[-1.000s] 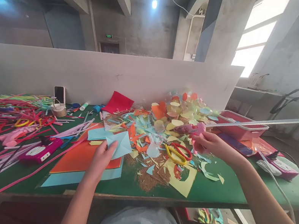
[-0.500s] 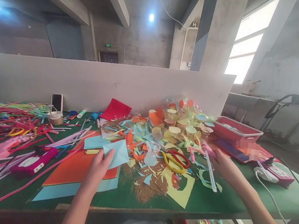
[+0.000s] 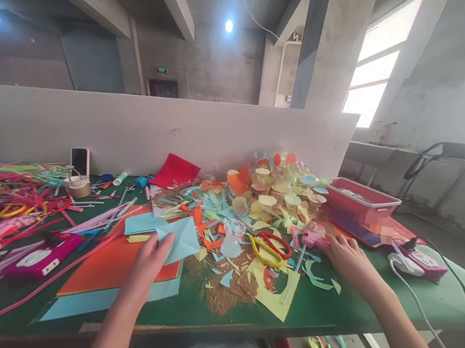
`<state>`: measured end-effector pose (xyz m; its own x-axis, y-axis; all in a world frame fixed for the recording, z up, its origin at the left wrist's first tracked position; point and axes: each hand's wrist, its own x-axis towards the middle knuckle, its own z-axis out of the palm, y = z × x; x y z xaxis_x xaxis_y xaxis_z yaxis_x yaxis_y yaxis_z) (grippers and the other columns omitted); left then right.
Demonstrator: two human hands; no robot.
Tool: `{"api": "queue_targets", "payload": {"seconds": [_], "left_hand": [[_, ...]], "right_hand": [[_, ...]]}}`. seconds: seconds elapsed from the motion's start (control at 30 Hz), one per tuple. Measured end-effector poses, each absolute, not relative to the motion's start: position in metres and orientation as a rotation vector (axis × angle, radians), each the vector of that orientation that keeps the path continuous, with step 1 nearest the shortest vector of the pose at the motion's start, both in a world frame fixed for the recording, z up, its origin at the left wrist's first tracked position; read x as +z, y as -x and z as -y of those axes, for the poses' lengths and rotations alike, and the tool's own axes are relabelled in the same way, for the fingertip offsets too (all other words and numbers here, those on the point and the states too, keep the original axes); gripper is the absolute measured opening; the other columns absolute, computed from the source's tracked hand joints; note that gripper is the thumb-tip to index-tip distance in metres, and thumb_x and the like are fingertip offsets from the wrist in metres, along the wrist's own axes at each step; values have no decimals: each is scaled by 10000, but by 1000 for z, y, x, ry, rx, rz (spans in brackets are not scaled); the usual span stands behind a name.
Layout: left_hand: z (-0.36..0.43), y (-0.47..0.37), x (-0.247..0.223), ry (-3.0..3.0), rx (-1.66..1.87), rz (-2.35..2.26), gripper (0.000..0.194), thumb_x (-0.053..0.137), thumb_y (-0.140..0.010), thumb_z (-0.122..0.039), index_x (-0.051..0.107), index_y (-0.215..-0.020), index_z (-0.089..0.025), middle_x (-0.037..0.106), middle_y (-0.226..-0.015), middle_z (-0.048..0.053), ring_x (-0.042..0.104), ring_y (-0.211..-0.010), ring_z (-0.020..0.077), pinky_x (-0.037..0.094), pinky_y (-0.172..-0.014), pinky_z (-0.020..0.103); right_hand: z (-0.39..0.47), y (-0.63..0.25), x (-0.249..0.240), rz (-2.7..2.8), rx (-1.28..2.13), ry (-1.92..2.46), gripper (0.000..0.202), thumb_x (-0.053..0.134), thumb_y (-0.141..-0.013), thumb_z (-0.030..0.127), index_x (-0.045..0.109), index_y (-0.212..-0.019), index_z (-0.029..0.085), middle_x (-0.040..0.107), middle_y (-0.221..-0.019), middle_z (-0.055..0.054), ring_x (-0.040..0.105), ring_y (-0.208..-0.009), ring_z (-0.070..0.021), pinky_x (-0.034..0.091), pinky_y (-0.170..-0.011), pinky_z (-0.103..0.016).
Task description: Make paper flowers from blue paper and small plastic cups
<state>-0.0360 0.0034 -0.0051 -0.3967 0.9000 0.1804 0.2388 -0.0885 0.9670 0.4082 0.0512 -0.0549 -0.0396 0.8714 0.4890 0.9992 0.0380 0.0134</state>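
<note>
folded light-blue paper sheet on orange card, mid-table | left hand pinches its near corner | right hand closed around pink glue gun lying on green table, clear stick trailing | yellow-and-red scissors between

light blue folded paper, orange sheet, pink glue gun, green table

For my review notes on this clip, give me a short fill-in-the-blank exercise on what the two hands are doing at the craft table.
1. The left hand pinches a folded light ____ paper sheet.
2. The right hand rests on a pink ____ gun lying on the green table.
3. The red-and-yellow-handled ____ lie between the hands.

Missing words: blue; glue; scissors
</note>
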Motion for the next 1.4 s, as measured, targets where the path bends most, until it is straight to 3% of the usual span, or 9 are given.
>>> {"api": "queue_targets", "payload": {"seconds": [0.17, 0.27, 0.37, 0.6, 0.67, 0.83, 1.0, 1.23, 1.4], "left_hand": [[-1, 32, 12, -1288, 1491, -1586, 406, 671, -676, -595, 626, -810, -214, 644, -790, -2, 580, -828, 203, 427, -736, 271], [-1, 27, 28, -1418, 1459, -1552, 384, 670, -700, -588, 593, -708, -211, 587, -677, -22, 569, -775, 190, 424, -715, 263], [-2, 22, 43, -1564, 1448, -1528, 376, 679, -707, -574, 596, -681, -208, 558, -616, -19, 574, -729, 198, 432, -663, 268], [-18, 12, 69, -1751, 1332, -1288, 376, 657, -754, -528, 609, -957, -214, 667, -880, 31, 623, -822, 214, 474, -722, 282], [-23, 6, 73, -1778, 1323, -1271, 356, 654, -753, -521, 589, -944, -228, 633, -817, 5, 599, -746, 183, 460, -660, 256], [-34, -13, 74, -1822, 1370, -1390, 315, 608, -782, -530, 536, -910, -251, 349, -588, -84, 345, -520, 114, 298, -478, 213], [-38, -29, 71, -1828, 1359, -1307, 319, 559, -818, -550, 480, -818, -241, 324, -603, -78, 294, -512, 106, 249, -466, 221], [-36, -28, 69, -1867, 1378, -1294, 350, 494, -853, -572, 477, -753, -238, 243, -567, -78, 258, -486, 111, 211, -457, 236], [-42, -27, 65, -1837, 1423, -1274, 354, 493, -859, -577, 500, -771, -234, 263, -557, -77, 289, -480, 112, 233, -454, 236]], "right_hand": [[-38, -393, -17, 2034, -546, 1821, 306, 365, -962, 292, 637, -1052, 186, 644, -1066, -151, 573, -949, -311, 468, -809, -426], [-19, -365, 11, 1994, -299, 1535, 322, 357, -978, 364, 635, -1073, 233, 655, -1098, -91, 584, -994, -265, 476, -849, -381], [1, -334, 34, 1916, -52, 1408, 309, 396, -967, 446, 649, -949, 269, 672, -991, -58, 611, -867, -227, 491, -752, -336], [1, -280, 47, 1885, 351, 1198, 290, 437, -940, 476, 611, -943, 244, 687, -809, -45, 598, -697, -205, 465, -641, -308], [-9, -267, 47, 1893, 459, 1147, 271, 440, -944, 462, 598, -961, 242, 695, -844, -39, 606, -727, -197, 464, -648, -293], [-29, -244, 53, 1949, 490, 1098, 340, 374, -967, 485, 585, -892, 229, 646, -813, -22, 558, -709, -176, 425, -634, -279], [-38, -237, 56, 1927, 596, 1023, 378, 363, -959, 505, 508, -762, 216, 553, -694, 6, 479, -609, -144, 379, -568, -256], [-35, -231, 55, 1898, 476, 1117, 356, 373, -947, 463, 364, -677, 231, 392, -596, 48, 335, -545, -125, 278, -507, -245], [-41, -230, 46, 1934, 489, 1265, 375, 387, -932, 559, 440, -743, 239, 514, -648, 23, 451, -581, -153, 315, -538, -258]]}}
